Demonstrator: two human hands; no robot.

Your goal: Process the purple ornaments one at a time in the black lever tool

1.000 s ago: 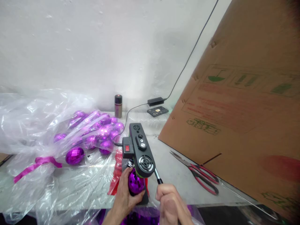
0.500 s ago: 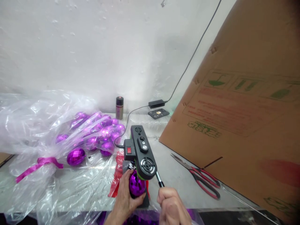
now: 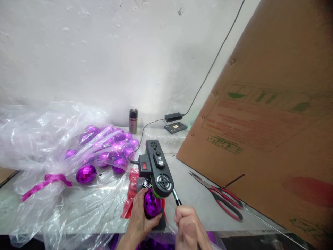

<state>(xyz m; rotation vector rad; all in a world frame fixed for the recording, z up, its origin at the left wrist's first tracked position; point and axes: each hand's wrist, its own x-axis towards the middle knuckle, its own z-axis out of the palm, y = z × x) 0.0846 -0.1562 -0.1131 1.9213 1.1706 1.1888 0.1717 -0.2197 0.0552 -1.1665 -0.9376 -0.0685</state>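
Head view: left hand [image 3: 137,217], fingers part-curled, cups one shiny purple faceted ball [image 3: 153,206] at one black oblong device's [image 3: 159,170] near end; right hand [image 3: 191,225], tightly fisted, grips one silver-and-black lever [image 3: 176,197].

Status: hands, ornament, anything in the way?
Left hand around purple ornament. Right hand gripping lever. Ornament at near end of black device. Nothing visibly blocking; scissors off right.

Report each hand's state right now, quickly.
Left hand: curled around a shiny purple faceted ball, holding it.
Right hand: closed in a fist, gripping the silver-and-black metal lever.
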